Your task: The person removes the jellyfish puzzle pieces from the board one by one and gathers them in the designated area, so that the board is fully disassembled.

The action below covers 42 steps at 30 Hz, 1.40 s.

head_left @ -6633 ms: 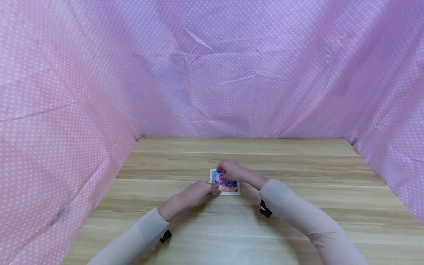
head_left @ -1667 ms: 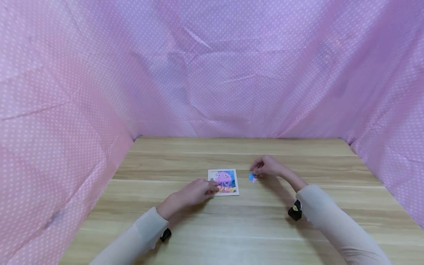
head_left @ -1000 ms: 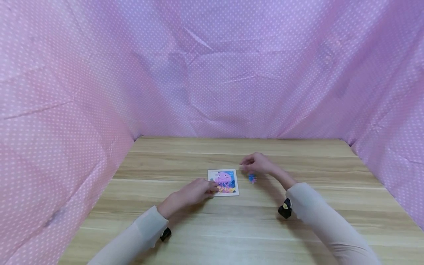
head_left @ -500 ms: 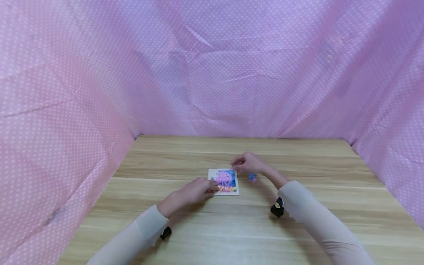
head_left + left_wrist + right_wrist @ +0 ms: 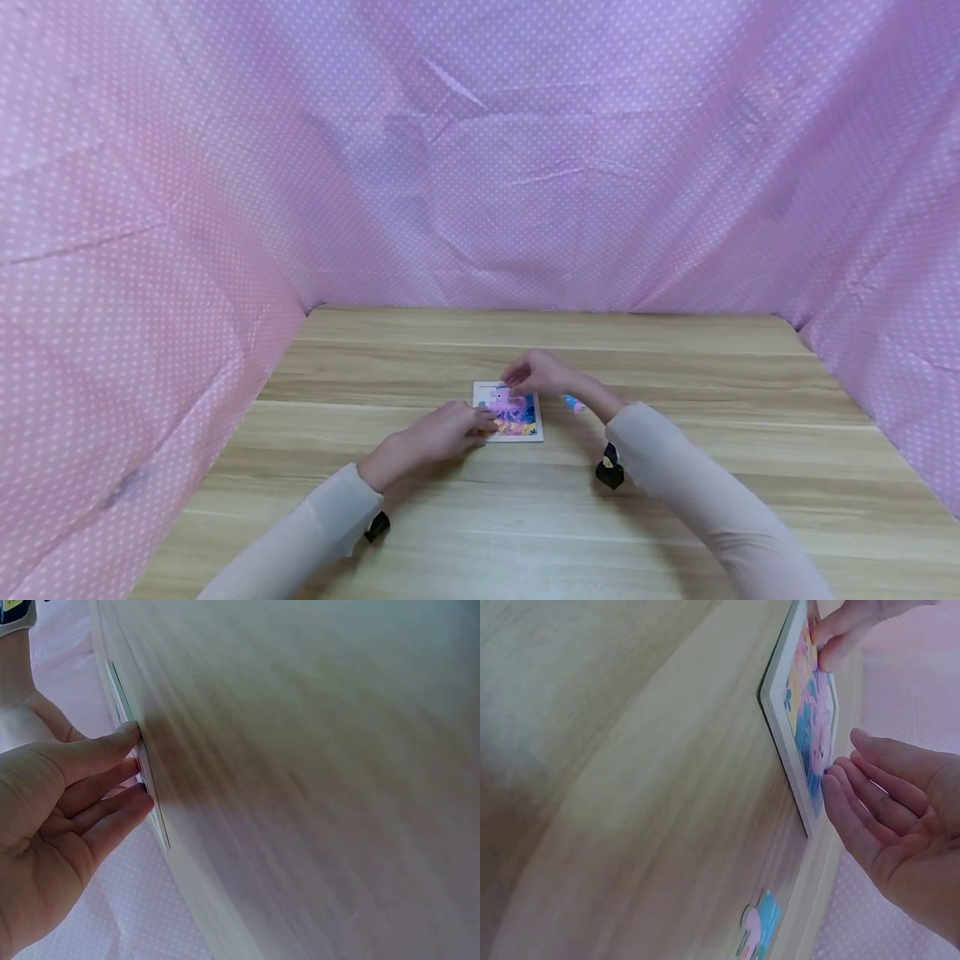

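Right grip [image 5: 542, 373]: a bare hand raised over the far right part of the puzzle board [image 5: 482, 394]. Fingers are loosely bent, with the thumb set apart from them. Nothing is visible between the fingertips, which sit close to the board; whether they touch it cannot be determined.

Left grip [image 5: 442, 432]: a bare hand at the board's near left part. Fingers are extended, their tips resting on the picture face, with the thumb beside the near edge. The fingers are not wrapped around anything.

The puzzle board lies flat near the middle of the tabletop [image 5: 480, 525]. It has a white border and a pink jellyfish picture over blue and yellow; its far left area is white.

A loose blue-and-pink puzzle piece [image 5: 573, 404] lies right of the board, apart from it, partly behind the right forearm.

Both arms wear pale sleeves [image 5: 671, 467]. Black wrist devices [image 5: 610, 473] sit under the cuffs. Pink dotted cloth [image 5: 480, 192] surrounds the far, left and right sides.
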Tool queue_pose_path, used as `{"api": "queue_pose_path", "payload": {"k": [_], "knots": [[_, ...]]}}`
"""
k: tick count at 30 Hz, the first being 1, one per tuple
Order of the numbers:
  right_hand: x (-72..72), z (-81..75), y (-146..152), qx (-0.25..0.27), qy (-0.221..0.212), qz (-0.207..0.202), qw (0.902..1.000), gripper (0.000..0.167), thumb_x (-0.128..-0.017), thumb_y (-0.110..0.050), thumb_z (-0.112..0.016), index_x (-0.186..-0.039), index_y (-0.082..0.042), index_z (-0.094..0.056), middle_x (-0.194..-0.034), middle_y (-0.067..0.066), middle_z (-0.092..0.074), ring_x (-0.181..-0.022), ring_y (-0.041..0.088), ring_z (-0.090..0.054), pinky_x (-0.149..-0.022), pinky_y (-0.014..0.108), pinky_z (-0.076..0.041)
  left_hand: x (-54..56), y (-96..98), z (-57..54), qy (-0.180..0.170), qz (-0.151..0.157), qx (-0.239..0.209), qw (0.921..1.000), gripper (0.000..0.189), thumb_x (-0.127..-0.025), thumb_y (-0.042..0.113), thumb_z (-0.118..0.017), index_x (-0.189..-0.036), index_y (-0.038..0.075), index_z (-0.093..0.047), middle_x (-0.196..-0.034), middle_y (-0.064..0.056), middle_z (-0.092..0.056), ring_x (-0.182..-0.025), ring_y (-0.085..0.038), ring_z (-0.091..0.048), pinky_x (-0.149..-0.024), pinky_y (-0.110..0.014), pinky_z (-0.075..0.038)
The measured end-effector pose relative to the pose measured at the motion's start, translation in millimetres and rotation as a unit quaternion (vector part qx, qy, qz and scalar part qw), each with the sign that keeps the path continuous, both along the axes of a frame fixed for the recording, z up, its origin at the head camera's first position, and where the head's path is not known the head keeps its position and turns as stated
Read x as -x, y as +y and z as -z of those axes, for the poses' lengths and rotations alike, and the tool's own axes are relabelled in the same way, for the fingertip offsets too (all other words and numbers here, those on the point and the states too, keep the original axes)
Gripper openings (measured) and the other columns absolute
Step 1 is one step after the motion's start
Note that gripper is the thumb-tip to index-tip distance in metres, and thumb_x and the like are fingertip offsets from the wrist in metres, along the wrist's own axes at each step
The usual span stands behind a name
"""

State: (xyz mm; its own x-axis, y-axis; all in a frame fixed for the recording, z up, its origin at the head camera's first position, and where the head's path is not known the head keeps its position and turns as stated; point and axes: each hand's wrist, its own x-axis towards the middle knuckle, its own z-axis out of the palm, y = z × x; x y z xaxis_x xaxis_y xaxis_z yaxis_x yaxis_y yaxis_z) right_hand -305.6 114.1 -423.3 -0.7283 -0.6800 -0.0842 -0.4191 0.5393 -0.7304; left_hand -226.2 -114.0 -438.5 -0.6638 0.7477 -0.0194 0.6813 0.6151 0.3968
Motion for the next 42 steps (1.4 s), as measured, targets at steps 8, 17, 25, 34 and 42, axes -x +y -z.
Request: {"api": "queue_pose_path", "payload": {"k": [8,17,25,34,42], "knots": [[0.7,-0.9,-9.5,-0.022,0.038,-0.016,0.9989,0.028,-0.081,0.010,-0.075,-0.108,0.011,-0.071,-0.101,0.018,-0.074,-0.092,0.024,-0.071,-0.082,0.026,-0.057,0.7,1.6,-2.1,0.005,0.004,-0.005,1.0000,0.024,-0.098,0.006,-0.066,-0.120,0.006,-0.074,-0.121,-0.005,-0.071,-0.110,-0.010,-0.065,-0.094,-0.027,-0.053],[-1.3,4.3,-15.5,-0.058,0.085,-0.045,0.9936,0.027,-0.083,0.005,-0.077,-0.110,0.006,-0.073,-0.098,0.013,-0.074,-0.088,0.019,-0.069,-0.080,0.026,-0.056,-0.3,2.1,-2.2,-0.015,-0.004,-0.010,0.9998,0.023,-0.097,0.005,-0.067,-0.119,0.007,-0.074,-0.119,-0.005,-0.071,-0.108,-0.011,-0.067,-0.090,-0.023,-0.054],[2.1,10.2,-15.6,-0.042,0.103,-0.058,0.9921,0.020,-0.087,0.002,-0.075,-0.107,0.003,-0.075,-0.096,0.011,-0.074,-0.084,0.015,-0.067,-0.075,0.022,-0.054,-1.5,0.8,-0.9,-0.014,-0.004,-0.013,0.9998,0.024,-0.096,0.005,-0.068,-0.119,0.006,-0.073,-0.120,-0.006,-0.071,-0.112,-0.015,-0.066,-0.092,-0.024,-0.054],[3.5,9.7,-17.9,-0.043,0.095,-0.077,0.9916,0.019,-0.085,0.005,-0.075,-0.104,0.006,-0.074,-0.093,0.012,-0.073,-0.082,0.014,-0.067,-0.074,0.020,-0.054,-3.4,0.0,-1.9,-0.020,-0.007,-0.010,0.9997,0.024,-0.097,0.008,-0.068,-0.120,0.008,-0.074,-0.122,-0.004,-0.071,-0.112,-0.010,-0.064,-0.095,-0.028,-0.053],[5.8,4.3,-20.6,-0.053,0.074,-0.074,0.9930,0.014,-0.083,0.007,-0.077,-0.096,0.005,-0.074,-0.094,0.013,-0.070,-0.089,0.021,-0.064,-0.082,0.025,-0.052,-1.4,0.1,-0.2,-0.020,-0.002,-0.015,0.9997,0.023,-0.097,0.007,-0.067,-0.119,0.007,-0.074,-0.119,-0.004,-0.072,-0.100,-0.002,-0.063,-0.089,-0.023,-0.054]]}}
